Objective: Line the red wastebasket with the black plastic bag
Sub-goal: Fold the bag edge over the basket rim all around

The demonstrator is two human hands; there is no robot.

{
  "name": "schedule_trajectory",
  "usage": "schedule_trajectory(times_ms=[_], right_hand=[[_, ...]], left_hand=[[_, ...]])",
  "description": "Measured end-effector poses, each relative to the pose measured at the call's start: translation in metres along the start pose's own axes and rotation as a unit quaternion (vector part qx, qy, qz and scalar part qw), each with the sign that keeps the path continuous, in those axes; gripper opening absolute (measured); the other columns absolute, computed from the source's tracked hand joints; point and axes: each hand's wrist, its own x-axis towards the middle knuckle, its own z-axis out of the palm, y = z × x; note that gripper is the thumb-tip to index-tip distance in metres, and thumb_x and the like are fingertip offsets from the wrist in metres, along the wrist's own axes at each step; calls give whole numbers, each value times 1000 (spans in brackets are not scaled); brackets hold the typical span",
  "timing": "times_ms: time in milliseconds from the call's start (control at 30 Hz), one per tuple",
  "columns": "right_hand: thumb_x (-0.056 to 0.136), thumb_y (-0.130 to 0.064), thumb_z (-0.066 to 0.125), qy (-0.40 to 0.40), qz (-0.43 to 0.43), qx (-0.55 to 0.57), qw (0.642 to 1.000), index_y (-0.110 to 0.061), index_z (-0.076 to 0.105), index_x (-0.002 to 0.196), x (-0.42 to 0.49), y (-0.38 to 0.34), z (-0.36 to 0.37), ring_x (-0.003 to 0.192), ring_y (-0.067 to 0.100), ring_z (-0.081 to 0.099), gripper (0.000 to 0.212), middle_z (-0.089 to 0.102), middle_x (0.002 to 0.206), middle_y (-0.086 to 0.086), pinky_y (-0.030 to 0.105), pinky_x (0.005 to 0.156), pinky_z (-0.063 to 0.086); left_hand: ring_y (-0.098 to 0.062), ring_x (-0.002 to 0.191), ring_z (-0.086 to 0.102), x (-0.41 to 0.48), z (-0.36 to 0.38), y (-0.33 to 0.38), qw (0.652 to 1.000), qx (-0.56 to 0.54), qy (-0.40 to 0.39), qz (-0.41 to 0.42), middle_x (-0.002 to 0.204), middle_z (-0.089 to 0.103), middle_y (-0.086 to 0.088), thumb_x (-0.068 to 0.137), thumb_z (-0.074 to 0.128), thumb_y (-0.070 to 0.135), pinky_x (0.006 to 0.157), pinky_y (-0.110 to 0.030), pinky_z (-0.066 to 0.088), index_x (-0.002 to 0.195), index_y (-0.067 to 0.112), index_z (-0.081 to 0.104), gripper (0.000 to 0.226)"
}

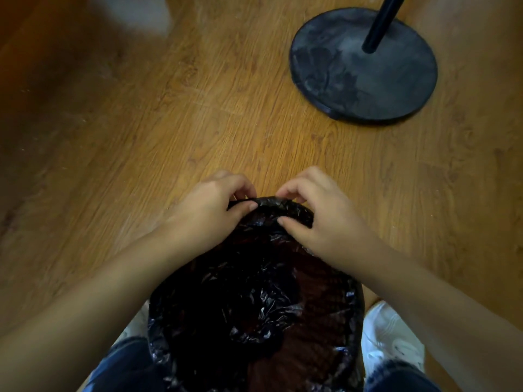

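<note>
Wooden floor (198, 108) bearing a round black stand base (363, 66) at upper right. Red wastebasket (317, 355) stands between the person's feet, black plastic bag (240, 301) inside it and folded over its rim. Left hand (215, 205) and right hand (319, 210), close together, each pinch the bag's far edge.

bag (240, 301): showing glossy black
wastebasket (311, 349): showing dark red mesh
floor (198, 108): showing orange-brown woodgrain
stand base (362, 69): looking mottled black
shoe (390, 335): showing white
</note>
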Motion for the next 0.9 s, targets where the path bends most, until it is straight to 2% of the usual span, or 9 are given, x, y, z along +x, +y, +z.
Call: schedule_trajectory(times_ms=[200, 333, 433, 500, 600, 700, 767, 833, 900], right_hand=[[81, -17, 64, -39, 17, -10, 999, -19, 55, 104, 4, 0, 12, 92, 4, 39, 24, 42, 97, -8, 17, 81, 34], [79, -17, 66, -74, 69, 65, 993, -28, 56, 87, 7, 5, 14, 79, -6, 45, 17, 46, 88, -16, 13, 73, 38], [77, -19, 69, -96, 111, 109, 983, -38, 51, 75, 10, 6, 15, 72, -2, 47, 26, 49, 83, -15, 15, 66, 38], [76, -19, 70, -123, 129, 116, 977, -36, 52, 71, 13, 5, 14, 65, 2, 49, 25, 52, 75, -12, 20, 59, 38], [76, -19, 70, -139, 141, 112, 974, -32, 52, 69, 12, 4, 15, 57, 5, 51, 23, 54, 67, -10, 22, 52, 39], [76, -21, 70, -132, 155, 93, 975, -31, 51, 68, 7, 3, 14, 57, 5, 53, 23, 56, 67, -10, 26, 52, 45], [77, -19, 70, -128, 171, 114, 970, -31, 52, 71, 3, 5, 9, 63, 10, 57, 22, 57, 71, -8, 35, 61, 51], [76, -17, 70, -109, 188, 147, 965, -30, 55, 76, 1, 9, 3, 76, 18, 61, 20, 62, 80, -4, 43, 75, 53], [75, -15, 71, -83, 204, 170, 960, -25, 59, 82, 0, 14, -5, 86, 23, 62, 18, 66, 90, 4, 47, 82, 51]], left_hand=[[-5, 79, 52, -4, 1, -5, 999, -34, -23, -31, 82, 54, 12, 81, 61, 24, 69, -26, 40, 69, 40, 51, 22], [-7, 80, 55, -7, 3, -6, 996, -72, -39, -45, 84, 60, 9, 85, 54, 28, 66, -19, 40, 75, 34, 56, 12], [-6, 79, 55, -11, 3, -6, 993, -93, -64, -34, 83, 61, 8, 76, 56, 40, 67, -22, 43, 81, 32, 57, 10], [-4, 70, 54, -11, 4, -7, 993, -78, -89, -27, 76, 59, 8, 74, 64, 36, 63, -24, 44, 83, 35, 56, 12], [1, 53, 47, -11, 6, -10, 990, -87, -104, -32, 59, 53, 10, 78, 66, 23, 47, -12, 37, 83, 37, 55, 19], [3, 49, 47, -13, 8, -12, 984, -126, -118, -39, 56, 55, 19, 80, 65, 15, 47, -9, 36, 82, 37, 57, 23], [-4, 54, 50, -14, 7, -17, 981, -156, -107, -50, 58, 58, 12, 81, 64, 11, 56, -24, 44, 80, 34, 57, 24], [-29, 64, 56, -15, 5, -21, 980, -172, -71, -66, 68, 62, -7, 80, 64, 10, 65, -44, 48, 79, 31, 57, 22], [-39, 71, 58, -15, 2, -24, 980, -179, -35, -75, 74, 63, -19, 81, 64, 11, 69, -51, 48, 80, 28, 56, 20]])
